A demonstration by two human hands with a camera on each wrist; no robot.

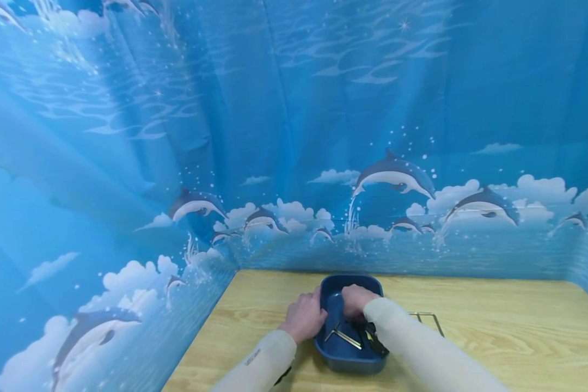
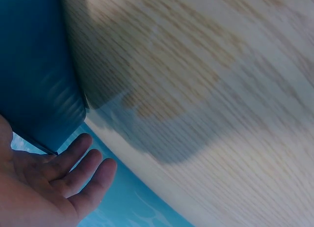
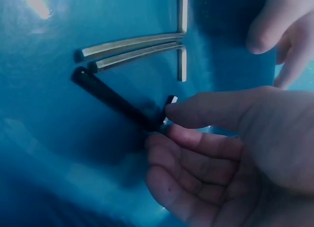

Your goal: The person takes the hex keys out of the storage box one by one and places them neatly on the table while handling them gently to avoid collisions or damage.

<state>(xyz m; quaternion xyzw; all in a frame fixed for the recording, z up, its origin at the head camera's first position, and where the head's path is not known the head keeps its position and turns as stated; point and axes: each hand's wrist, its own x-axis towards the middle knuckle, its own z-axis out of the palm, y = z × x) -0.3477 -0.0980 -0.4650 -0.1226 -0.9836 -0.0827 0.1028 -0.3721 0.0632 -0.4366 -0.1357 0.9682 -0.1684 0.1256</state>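
Observation:
A dark blue plastic basin [image 1: 349,366] stands on the table, with my left hand [image 1: 305,317] holding its left rim. That thumb lies over the edge and the other fingers extend loosely outside the wall [image 2: 37,65]. Inside the basin, my right hand [image 3: 211,153] pinches the short-arm end of a dark hex key [image 3: 115,99] between thumb and fingers. The key's long arm slants along the basin floor. Two brass-coloured hex keys [image 3: 132,43] lie close beside it, their long arms nearly parallel. In the head view my right sleeve covers part of the basin's right side.
More brass-coloured hex keys [image 1: 438,325] lie on the wood-grain table [image 1: 509,337] right of the basin, partly behind my right forearm. A blue dolphin-print curtain [image 1: 294,136] hangs along the table's back and left edges.

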